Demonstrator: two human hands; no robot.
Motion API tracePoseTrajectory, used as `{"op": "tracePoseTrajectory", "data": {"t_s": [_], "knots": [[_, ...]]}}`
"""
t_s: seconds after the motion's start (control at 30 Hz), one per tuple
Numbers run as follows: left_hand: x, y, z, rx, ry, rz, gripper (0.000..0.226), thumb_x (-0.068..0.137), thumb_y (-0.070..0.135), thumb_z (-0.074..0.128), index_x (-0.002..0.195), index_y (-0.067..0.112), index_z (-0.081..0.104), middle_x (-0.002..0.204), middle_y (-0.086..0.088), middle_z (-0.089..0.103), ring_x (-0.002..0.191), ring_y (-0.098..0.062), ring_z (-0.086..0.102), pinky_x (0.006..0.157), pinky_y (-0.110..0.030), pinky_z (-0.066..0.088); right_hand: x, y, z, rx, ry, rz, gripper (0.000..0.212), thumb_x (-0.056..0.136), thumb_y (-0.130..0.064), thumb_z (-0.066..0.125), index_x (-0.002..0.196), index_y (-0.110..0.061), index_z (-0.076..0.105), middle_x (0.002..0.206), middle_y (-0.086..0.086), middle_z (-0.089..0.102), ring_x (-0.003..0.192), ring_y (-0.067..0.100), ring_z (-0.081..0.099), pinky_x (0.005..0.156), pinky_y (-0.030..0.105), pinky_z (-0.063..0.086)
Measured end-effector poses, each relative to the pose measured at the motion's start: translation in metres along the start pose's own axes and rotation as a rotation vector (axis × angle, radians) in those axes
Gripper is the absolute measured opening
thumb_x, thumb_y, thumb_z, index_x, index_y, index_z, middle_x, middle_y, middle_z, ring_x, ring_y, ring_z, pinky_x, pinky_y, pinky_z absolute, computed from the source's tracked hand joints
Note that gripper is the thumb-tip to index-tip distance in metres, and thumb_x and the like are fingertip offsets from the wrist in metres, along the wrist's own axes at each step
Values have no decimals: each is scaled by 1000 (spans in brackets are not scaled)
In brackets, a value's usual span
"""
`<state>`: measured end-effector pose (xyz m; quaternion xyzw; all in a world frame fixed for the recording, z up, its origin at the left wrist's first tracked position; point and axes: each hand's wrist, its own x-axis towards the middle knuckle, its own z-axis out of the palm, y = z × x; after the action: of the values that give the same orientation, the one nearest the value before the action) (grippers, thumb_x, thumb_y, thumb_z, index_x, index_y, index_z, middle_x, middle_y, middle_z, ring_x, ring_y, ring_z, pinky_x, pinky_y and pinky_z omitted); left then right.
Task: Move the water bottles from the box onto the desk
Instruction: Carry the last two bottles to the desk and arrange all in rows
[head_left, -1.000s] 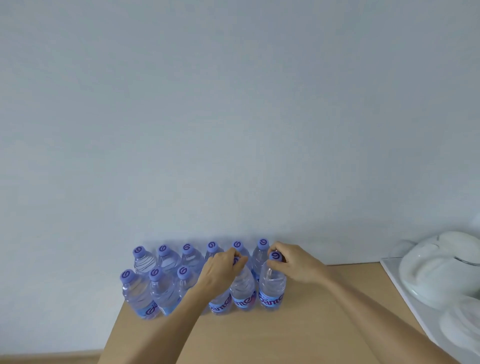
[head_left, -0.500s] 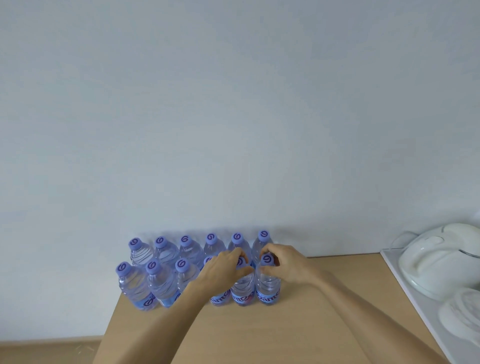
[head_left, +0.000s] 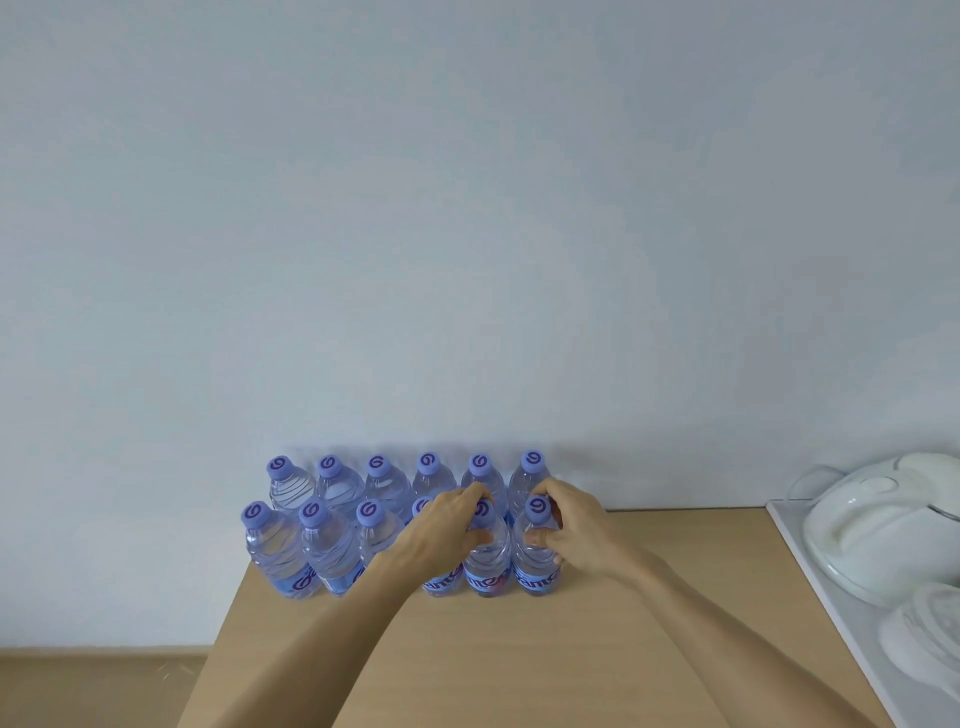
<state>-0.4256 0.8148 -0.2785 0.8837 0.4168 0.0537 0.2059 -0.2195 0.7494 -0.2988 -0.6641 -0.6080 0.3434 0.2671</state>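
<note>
Bottles (head_left: 410, 525) stood twelve strong on the desk (head_left: 519, 654), against the wall. We had our left hand (head_left: 441, 530) clasped round one front-row bottle's neck, our right hand (head_left: 571, 530) round its neighbour's. Placing step, we judged; next came letting go cleanly. No box in sight.

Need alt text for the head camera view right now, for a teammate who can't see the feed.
Two bare hands grip the necks of two capped water bottles: the left hand on one, the right hand on the rightmost front bottle. Twelve bottles stand upright in two rows of six on a wooden desk against a pale wall; white dishes sit at the right.
</note>
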Motion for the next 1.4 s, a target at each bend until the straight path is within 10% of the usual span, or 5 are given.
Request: {"op": "tracePoseTrajectory", "data": {"t_s": [0.23, 0.33, 0.53, 0.93, 1.4], "knots": [[-11, -4, -11, -58, 39, -85, 45, 90, 35, 61, 129, 24, 40, 83, -3, 66, 78, -17, 61, 73, -35, 53, 7, -10, -20, -158, -126, 0, 54, 74, -58, 73, 113, -29, 49, 84, -9, 54, 72, 10, 51, 73, 33, 48], [-20, -10, -24, -140, 142, -118, 34, 93, 36, 59, 123, 23, 50, 82, 3, 66, 68, -4, 56, 64, -15, 44, 16, -23, -31, -342, -89, -19, 53, 80, -74, 53, 116, -35, 46, 84, -12, 58, 81, 13, 57, 75, 32, 46], [-53, -26, -50, -210, 337, -253, 20, 95, 30, 58, 112, 20, 61, 75, 8, 60, 63, 3, 55, 58, -11, 41, 37, -60, -33, -665, 4, -227, 51, 92, -70, 32, 116, -28, 47, 97, -13, 65, 89, 14, 62, 74, 33, 46], [-100, -121, -105, -239, 536, -512, 9, 92, 31, 57, 100, 33, 61, 80, 9, 63, 58, -15, 55, 59, -29, 48, 81, -135, 40, -381, -127, -340, 22, 95, -46, 52, 107, -27, 53, 82, -11, 59, 74, 11, 57, 69, 29, 48], [-64, -245, -118, -125, 168, -313, 36, 94, 32, 55, 129, 29, 45, 104, 4, 60, 93, -15, 55, 84, -32, 49, 141, -191, 136, -436, -83, -261, 48, 92, -36, 62, 136, -25, 49, 116, 3, 57, 110, 18, 52, 92, 30, 44]]}}
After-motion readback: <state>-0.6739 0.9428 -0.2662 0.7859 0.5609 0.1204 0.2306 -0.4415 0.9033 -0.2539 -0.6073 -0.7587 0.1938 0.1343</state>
